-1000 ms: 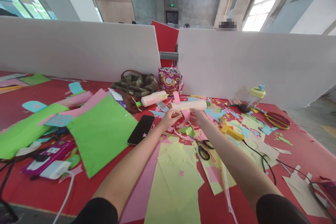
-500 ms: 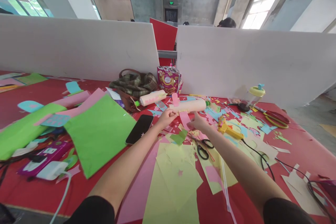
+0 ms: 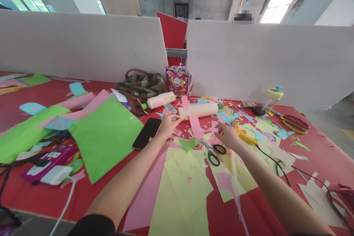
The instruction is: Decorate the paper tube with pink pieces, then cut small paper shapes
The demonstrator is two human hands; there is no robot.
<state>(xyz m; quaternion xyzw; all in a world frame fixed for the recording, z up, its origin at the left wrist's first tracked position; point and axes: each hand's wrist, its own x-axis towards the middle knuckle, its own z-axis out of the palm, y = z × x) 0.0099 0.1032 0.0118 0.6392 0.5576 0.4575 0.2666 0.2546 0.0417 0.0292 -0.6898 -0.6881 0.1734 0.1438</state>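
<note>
A bottle wrapped in cream paper (image 3: 203,110), with a green cap at its right end, lies across the middle of the table. A pink paper strip (image 3: 195,126) hangs from its near side and a rounded pink piece (image 3: 185,102) stands up behind. My left hand (image 3: 167,124) is at its left end, thumb and forefinger pinched at the lower paper edge. My right hand (image 3: 229,135) is apart from the bottle, fingers loosely spread and holding nothing, just left of the yellow glue gun (image 3: 247,136). Black-handled scissors (image 3: 212,151) lie below that hand.
A phone (image 3: 147,132) and green sheet (image 3: 106,136) lie left. Yellow sheets (image 3: 185,188) spread in front. Behind are another wrapped bottle (image 3: 162,100), a plaid bag (image 3: 142,84) and a snack bag (image 3: 179,81). A yellow-lidded cup (image 3: 269,101) and larger scissors (image 3: 293,122) stand and lie right.
My right hand has moved right, away from the wrapped bottle and towards the glue gun, its fingers opening. My left hand has shifted slightly left but stays at the bottle's end.
</note>
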